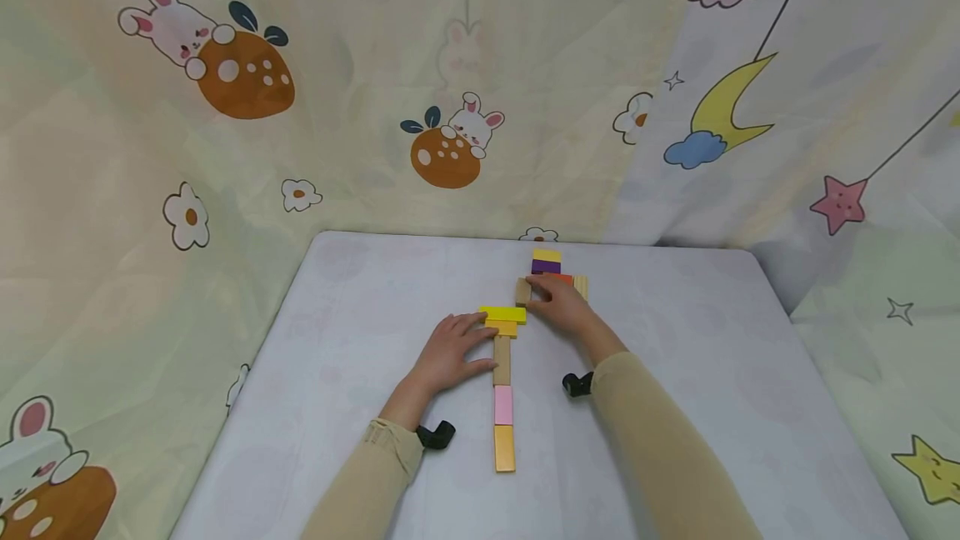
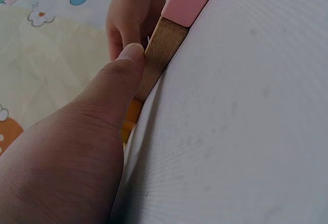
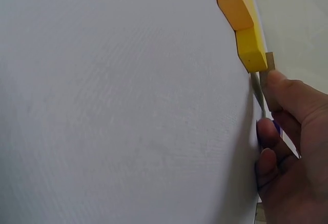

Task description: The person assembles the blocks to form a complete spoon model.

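Note:
A natural wood block point(image 1: 522, 292) is pinched by my right hand point(image 1: 564, 307), standing at the right end of a crosswise yellow block point(image 1: 502, 314). In the right wrist view, thumb and fingertips grip this wood block point(image 3: 270, 88) beside the yellow block's end. My left hand point(image 1: 447, 352) lies left of the row, its extended fingers near the yellow block and a crosswise orange block point(image 1: 504, 328). Its thumb touches the side of a lengthwise wood block point(image 2: 160, 49). Nearer the front, a pink block point(image 1: 503, 405) and a light orange block point(image 1: 505, 448) continue the line.
Beyond the right hand lie a yellow block point(image 1: 547, 256), a purple block point(image 1: 546, 267), a partly covered red-orange block point(image 1: 564, 278) and a pale wood piece point(image 1: 581, 287). All rest on a white-covered table point(image 1: 337, 307). A printed cloth point(image 1: 352, 65) hangs behind it.

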Action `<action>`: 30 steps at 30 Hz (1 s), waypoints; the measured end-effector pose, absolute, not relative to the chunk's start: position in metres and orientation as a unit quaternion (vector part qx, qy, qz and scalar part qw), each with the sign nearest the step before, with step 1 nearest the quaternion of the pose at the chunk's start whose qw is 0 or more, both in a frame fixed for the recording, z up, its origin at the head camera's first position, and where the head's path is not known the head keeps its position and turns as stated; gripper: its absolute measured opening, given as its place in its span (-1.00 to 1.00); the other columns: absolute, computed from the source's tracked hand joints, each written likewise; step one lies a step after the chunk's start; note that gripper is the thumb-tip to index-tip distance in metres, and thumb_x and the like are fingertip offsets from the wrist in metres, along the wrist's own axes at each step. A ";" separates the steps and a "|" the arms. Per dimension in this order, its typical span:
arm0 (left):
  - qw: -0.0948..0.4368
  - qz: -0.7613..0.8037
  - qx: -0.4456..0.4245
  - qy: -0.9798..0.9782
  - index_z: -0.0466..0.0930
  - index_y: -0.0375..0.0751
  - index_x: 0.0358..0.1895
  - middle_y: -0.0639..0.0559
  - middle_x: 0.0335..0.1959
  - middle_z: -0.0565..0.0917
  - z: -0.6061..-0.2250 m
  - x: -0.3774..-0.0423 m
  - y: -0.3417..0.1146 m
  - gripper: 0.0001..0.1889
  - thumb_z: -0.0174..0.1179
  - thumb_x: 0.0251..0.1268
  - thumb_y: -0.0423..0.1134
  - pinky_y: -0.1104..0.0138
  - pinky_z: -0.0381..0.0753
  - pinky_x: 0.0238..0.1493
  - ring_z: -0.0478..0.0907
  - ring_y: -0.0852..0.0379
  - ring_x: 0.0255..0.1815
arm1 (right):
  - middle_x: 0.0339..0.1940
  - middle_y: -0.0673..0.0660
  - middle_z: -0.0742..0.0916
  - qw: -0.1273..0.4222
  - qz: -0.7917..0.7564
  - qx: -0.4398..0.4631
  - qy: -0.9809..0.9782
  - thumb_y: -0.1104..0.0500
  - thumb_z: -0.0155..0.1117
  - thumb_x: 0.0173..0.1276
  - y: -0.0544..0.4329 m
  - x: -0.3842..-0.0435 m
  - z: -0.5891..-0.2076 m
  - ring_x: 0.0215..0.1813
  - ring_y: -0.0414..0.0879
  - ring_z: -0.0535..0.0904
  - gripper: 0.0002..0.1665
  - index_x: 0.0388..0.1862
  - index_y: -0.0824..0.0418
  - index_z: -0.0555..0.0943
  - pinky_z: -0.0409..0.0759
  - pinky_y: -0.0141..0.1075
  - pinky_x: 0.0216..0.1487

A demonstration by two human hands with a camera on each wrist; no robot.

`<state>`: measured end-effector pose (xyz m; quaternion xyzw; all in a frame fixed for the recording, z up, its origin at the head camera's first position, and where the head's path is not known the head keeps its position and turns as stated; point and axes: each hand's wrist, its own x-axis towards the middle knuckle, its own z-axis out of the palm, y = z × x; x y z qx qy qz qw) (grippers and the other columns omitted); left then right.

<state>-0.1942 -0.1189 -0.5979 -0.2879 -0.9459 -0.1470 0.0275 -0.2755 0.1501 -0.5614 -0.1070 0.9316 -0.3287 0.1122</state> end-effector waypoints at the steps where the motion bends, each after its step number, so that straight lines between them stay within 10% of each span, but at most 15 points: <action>1: 0.027 -0.148 -0.288 -0.946 0.37 0.32 0.41 0.17 0.53 0.26 -0.598 -0.194 -0.119 -0.32 0.02 0.27 0.45 0.04 0.06 0.60 0.20 0.08 0.52 | 0.38 0.01 0.54 0.115 -0.329 -0.110 0.931 -0.06 0.29 0.40 0.151 -0.275 -0.561 0.26 0.01 0.48 -0.34 0.46 -0.13 0.38 0.42 0.05 0.42; 16: 0.032 -0.152 -0.290 -0.944 0.38 0.31 0.41 0.14 0.52 0.27 -0.599 -0.195 -0.119 -0.32 0.04 0.27 0.43 0.00 0.09 0.58 0.22 0.05 0.51 | 0.39 -0.02 0.54 0.124 -0.311 -0.129 0.933 -0.11 0.28 0.40 0.154 -0.277 -0.569 0.15 -0.01 0.48 -0.34 0.46 -0.17 0.38 0.49 -0.01 0.36; 30: 0.026 -0.143 -0.286 -0.947 0.35 0.33 0.42 0.17 0.54 0.23 -0.602 -0.196 -0.118 -0.32 0.01 0.27 0.45 0.03 0.05 0.60 0.19 0.07 0.53 | 0.46 -0.02 0.49 0.101 -0.293 -0.135 0.941 -0.05 0.28 0.41 0.152 -0.275 -0.575 0.46 0.01 0.39 -0.31 0.49 -0.11 0.35 0.35 0.03 0.49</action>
